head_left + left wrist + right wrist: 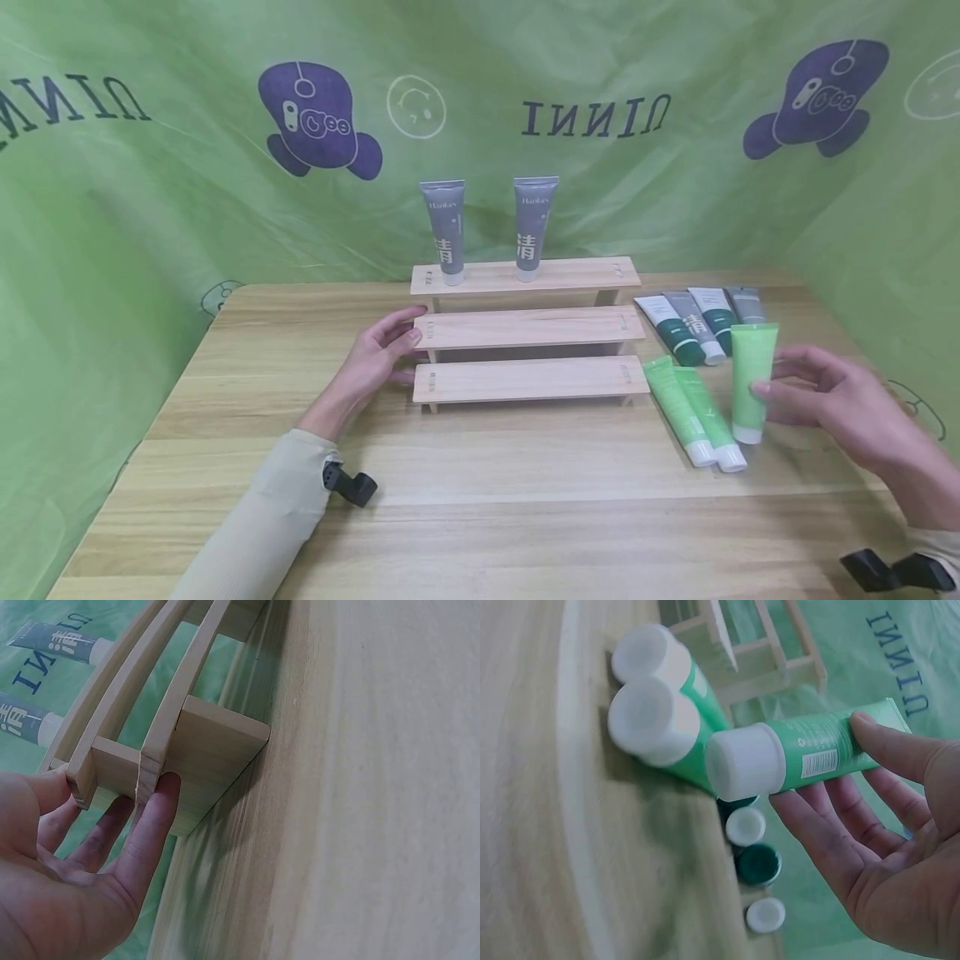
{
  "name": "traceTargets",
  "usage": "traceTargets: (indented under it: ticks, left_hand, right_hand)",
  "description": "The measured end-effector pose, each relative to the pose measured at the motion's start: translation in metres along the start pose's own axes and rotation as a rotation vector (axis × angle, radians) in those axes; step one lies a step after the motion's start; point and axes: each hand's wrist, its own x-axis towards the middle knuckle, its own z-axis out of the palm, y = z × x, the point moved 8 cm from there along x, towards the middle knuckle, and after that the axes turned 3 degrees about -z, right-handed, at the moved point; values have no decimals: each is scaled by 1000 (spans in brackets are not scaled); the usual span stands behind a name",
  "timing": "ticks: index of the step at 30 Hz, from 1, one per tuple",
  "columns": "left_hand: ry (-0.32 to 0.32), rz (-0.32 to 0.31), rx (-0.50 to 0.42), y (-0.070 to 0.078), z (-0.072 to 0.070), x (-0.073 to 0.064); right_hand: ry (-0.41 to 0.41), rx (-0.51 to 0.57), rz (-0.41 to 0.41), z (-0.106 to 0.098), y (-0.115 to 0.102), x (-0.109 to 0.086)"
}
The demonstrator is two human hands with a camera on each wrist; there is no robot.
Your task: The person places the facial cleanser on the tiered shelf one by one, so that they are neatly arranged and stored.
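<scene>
A three-tier wooden display stand point(529, 329) sits on the table. My left hand point(378, 354) holds its left end, thumb at the middle tier and other fingers around the ends of the tiers; in the left wrist view one fingertip touches the lowest tier point(161, 742). My right hand point(832, 400) pinches a light green squeeze tube point(752, 379) between thumb and fingers, upright with its white cap down, above the table. In the right wrist view the tube's barcode side point(817, 754) shows. Two more green tubes point(678, 408) lie beside the stand's right end.
Two grey-blue tubes point(447, 229) stand caps down on the top tier. Several grey and white-green tubes point(671, 329) lie at the right behind the green ones. A green printed cloth point(480, 50) hangs behind and beside the wooden table point(525, 533).
</scene>
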Motion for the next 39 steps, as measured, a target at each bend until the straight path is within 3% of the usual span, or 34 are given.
traceTargets:
  ticks: [13, 39]
  left_hand:
    - [4, -2, -1, 0, 0, 0]
    - [6, -1, -10, -1, 0, 0]
  right_hand:
    - [26, 139, -104, 11, -41, 14]
    - [106, 207, -111, 32, -110, 53]
